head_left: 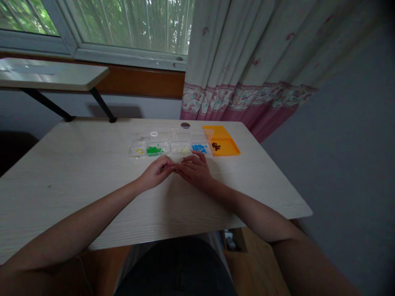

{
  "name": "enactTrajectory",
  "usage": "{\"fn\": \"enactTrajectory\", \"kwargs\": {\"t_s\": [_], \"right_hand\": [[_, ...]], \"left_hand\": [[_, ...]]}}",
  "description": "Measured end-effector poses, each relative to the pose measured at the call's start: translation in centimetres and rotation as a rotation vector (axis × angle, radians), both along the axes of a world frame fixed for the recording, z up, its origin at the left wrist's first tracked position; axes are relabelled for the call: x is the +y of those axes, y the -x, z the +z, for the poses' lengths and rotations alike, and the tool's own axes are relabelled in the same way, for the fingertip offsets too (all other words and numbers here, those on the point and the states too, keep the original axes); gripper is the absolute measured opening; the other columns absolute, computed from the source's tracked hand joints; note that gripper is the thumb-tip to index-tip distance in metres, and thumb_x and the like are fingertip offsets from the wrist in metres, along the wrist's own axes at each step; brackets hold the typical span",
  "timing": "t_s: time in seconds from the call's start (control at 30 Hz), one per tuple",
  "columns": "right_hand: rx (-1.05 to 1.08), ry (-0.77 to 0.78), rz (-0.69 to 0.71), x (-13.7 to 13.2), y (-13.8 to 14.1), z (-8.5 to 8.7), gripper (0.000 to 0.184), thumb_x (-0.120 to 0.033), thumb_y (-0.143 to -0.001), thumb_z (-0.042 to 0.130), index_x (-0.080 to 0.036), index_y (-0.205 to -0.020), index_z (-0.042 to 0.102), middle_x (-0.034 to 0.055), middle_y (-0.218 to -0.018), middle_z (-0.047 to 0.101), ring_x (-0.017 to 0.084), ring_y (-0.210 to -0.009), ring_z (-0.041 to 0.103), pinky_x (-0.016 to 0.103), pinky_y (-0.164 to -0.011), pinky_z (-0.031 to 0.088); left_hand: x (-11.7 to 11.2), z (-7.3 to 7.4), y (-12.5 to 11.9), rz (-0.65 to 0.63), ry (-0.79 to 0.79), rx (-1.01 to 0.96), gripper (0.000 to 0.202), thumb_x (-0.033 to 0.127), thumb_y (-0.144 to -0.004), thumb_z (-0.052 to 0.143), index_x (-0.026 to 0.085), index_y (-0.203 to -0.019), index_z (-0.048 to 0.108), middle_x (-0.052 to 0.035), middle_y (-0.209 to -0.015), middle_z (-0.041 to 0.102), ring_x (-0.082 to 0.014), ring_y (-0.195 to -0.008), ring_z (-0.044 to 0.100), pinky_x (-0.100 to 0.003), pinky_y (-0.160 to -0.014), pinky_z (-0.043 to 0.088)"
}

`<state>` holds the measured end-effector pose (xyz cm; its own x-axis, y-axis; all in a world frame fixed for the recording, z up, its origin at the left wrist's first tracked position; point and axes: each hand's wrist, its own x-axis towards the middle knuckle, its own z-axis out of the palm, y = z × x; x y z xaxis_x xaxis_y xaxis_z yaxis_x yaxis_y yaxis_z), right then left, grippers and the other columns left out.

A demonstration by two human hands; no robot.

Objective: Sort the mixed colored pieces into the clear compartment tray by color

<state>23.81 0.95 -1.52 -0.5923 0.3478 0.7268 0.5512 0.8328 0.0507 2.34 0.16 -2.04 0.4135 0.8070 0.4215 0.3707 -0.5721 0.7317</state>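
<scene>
The left hand (159, 169) and the right hand (196, 170) meet at their fingertips, on the near side of a row of 4 clear plastic boxes (166, 149). The left hand has its fingers curled in and pinched close. The right hand has its fingers bent and a bit spread. There is a tiny dark spot where they meet, but it is too small to make out, so I cannot tell if either hand holds anything.

The boxes have square corners and see-through sides. From left to right they have a few yellow bits (139, 151), lots of green bits (154, 150), pale bits (181, 150) that are hard to see, and blue bits (200, 148). A finger of the right hand hides some of the near edge of the blue bits' box. To the right is a flat orange tray (228, 144) with a pile of dark red-brown bits (216, 146) at its left side.

They all sit on a pale worktop (108, 185) with thin wood lines. A dark round spot (185, 125) is near its far edge. At the far left, a shelf (61, 76) on black posts is cut off. The window (132, 24) and the flowery cloth curtain (228, 53) are cut off at the top.
</scene>
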Motion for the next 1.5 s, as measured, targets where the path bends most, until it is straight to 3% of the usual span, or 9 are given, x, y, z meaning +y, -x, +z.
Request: {"fn": "enactTrajectory", "kwargs": {"t_s": [0.2, 0.37, 0.5, 0.63, 0.77, 0.93, 1.23, 1.5], "right_hand": [[0.036, -0.071, 0.068, -0.1, -0.3, 0.2, 0.019, -0.024, -0.092, 0.063, -0.035, -0.105, 0.069, -0.0079, -0.077, 0.071, 0.011, -0.084, 0.061, 0.038, -0.106, 0.032], [0.030, -0.047, 0.022, 0.4, -1.2, 0.2, 0.017, -0.025, -0.091, 0.063, -0.033, -0.105, 0.069, -0.0066, -0.080, 0.072, 0.012, -0.086, 0.061, 0.039, -0.106, 0.032], [0.084, 0.034, -0.116, 2.3, -3.5, 0.2, 0.013, -0.031, -0.091, 0.063, -0.033, -0.100, 0.071, -0.0043, -0.083, 0.073, 0.015, -0.089, 0.061, 0.041, -0.106, 0.031], [0.155, 0.146, -0.362, 4.7, -7.0, 0.9, 0.018, -0.039, -0.092, 0.059, -0.031, -0.095, 0.074, -0.0008, -0.086, 0.073, 0.019, -0.092, 0.060, 0.043, -0.102, 0.034], [0.292, 0.136, -0.599, 6.5, -10.0, 1.7, 0.027, -0.040, -0.094, 0.052, -0.026, -0.093, 0.075, 0.0041, -0.088, 0.072, 0.023, -0.096, 0.057, 0.045, -0.095, 0.035], [0.389, 0.158, -0.744, 7.4, -11.7, 1.8, 0.033, -0.039, -0.094, 0.048, -0.020, -0.093, 0.075, 0.0088, -0.091, 0.072, 0.026, -0.096, 0.054, 0.046, -0.091, 0.035], [0.097, 0.265, -0.742, 8.0, -12.2, 0.0, 0.024, -0.033, -0.089, 0.056, -0.018, -0.084, 0.075, 0.0106, -0.101, 0.070, 0.029, -0.106, 0.048, 0.049, -0.094, 0.030], [0.279, 0.181, -0.723, 7.7, -11.8, 0.6, 0.037, -0.041, -0.095, 0.045, -0.019, -0.084, 0.073, 0.0092, -0.092, 0.070, 0.027, -0.098, 0.052, 0.045, -0.091, 0.033]], "left_hand": [[-0.1, 0.2, 0.0, -0.063, 0.059, 0.021, 0.033, 0.044, -0.096, 0.048, 0.017, -0.084, 0.063, -0.0020, -0.078, 0.057, -0.0138, -0.073, 0.053, -0.026, -0.067, 0.043], [0.4, 0.4, 1.1, 0.008, -0.106, 0.121, 0.032, 0.037, -0.099, 0.042, 0.018, -0.089, 0.065, -0.0041, -0.081, 0.060, -0.0163, -0.081, 0.055, -0.030, -0.076, 0.044], [1.0, 0.7, 2.9, 0.133, -0.243, 0.303, 0.027, 0.035, -0.098, 0.044, 0.018, -0.094, 0.065, -0.0059, -0.084, 0.061, -0.0202, -0.087, 0.054, -0.035, -0.082, 0.042], [1.4, 0.6, 3.8, 0.072, -0.245, 0.435, 0.023, 0.041, -0.093, 0.054, 0.020, -0.095, 0.065, -0.0067, -0.091, 0.061, -0.0227, -0.093, 0.054, -0.038, -0.085, 0.042], [1.3, 0.3, 3.4, 0.056, -0.239, 0.486, 0.021, 0.041, -0.091, 0.058, 0.021, -0.093, 0.064, -0.0068, -0.092, 0.060, -0.0234, -0.093, 0.053, -0.038, -0.085, 0.041], [1.1, 0.3, 2.9, 0.073, -0.265, 0.562, 0.019, 0.034, -0.094, 0.052, 0.019, -0.086, 0.060, -0.0068, -0.084, 0.058, -0.0228, -0.086, 0.052, -0.036, -0.078, 0.041], [0.9, 0.0, 2.7, 0.118, -0.320, 0.630, 0.023, 0.035, -0.097, 0.045, 0.017, -0.089, 0.058, -0.0083, -0.086, 0.057, -0.0241, -0.086, 0.052, -0.038, -0.080, 0.042], [0.6, 0.2, 2.3, 0.089, -0.237, 0.486, 0.023, 0.036, -0.095, 0.048, 0.018, -0.086, 0.058, -0.0070, -0.084, 0.057, -0.0228, -0.086, 0.052, -0.037, -0.079, 0.042]]}}
